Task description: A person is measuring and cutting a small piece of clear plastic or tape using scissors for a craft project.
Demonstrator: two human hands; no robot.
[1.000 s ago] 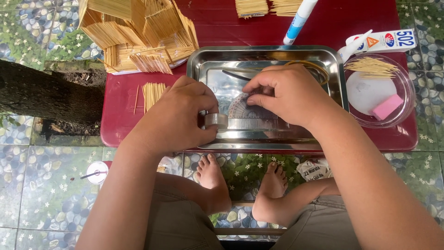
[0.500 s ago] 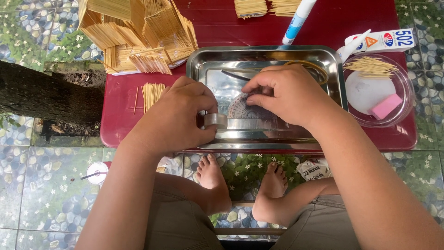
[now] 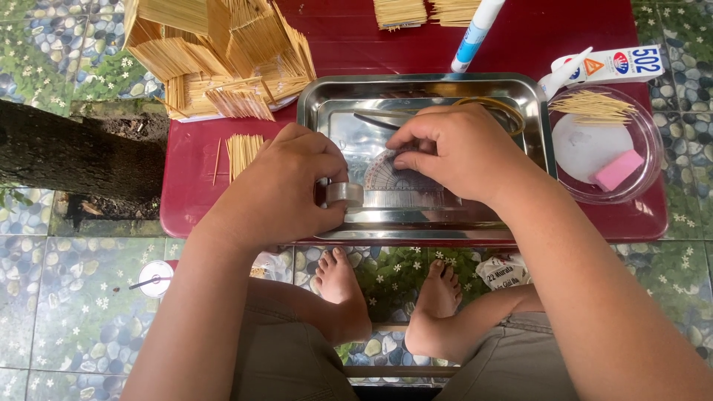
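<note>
Left hand (image 3: 286, 186) pinched on a clear tape roll (image 3: 344, 194) at the steel tray's (image 3: 327, 93) front left, right hand (image 3: 457, 152) with fingers closed, pressing a clear protractor (image 3: 405, 186) flat on the tray floor, red table (image 3: 200, 171) beneath, stick model (image 3: 215, 56) at its far left corner.

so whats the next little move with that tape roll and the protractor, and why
Probably draw the clear tape roll a little further left to pull the strip taut. The left hand pinches the roll at the protractor's left edge, while the right hand presses its fingertips down on the protractor inside the steel tray. Whether any strip is already stuck down cannot be told.
</note>
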